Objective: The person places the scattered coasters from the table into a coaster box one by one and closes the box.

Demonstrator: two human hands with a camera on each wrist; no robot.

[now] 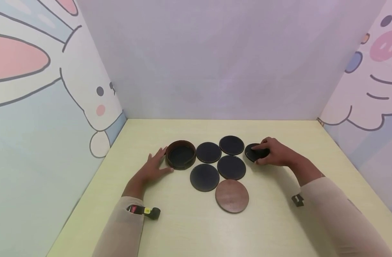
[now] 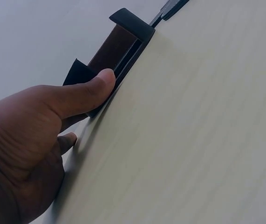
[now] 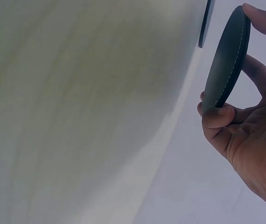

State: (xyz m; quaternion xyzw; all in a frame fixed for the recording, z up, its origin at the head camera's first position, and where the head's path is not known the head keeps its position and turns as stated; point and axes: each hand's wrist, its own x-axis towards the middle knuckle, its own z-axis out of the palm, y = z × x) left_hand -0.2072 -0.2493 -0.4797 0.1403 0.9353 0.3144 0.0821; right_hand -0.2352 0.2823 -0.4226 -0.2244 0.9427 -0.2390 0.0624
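Note:
My right hand [image 1: 277,152] holds a round dark coaster [image 1: 256,152] by its edge, at the right end of the group. In the right wrist view the coaster [image 3: 227,60] stands tilted, with stitching along its rim, thumb and fingers at opposite edges. Around the left side of a round brown coaster holder [image 1: 181,166] lies my left hand [image 1: 153,170], fingers spread and fairly straight. The left wrist view has that thumb [image 2: 105,79] against the wall of the holder [image 2: 112,49], which has a cutout; the other fingers are partly hidden behind.
Between the hands lie several flat dark coasters, among them one [image 1: 208,152] beside the holder and one [image 1: 232,145] farther back. A brown coaster [image 1: 232,196] lies nearest the front. Walls with cartoon animals bound the pale table [image 1: 183,225] at the sides.

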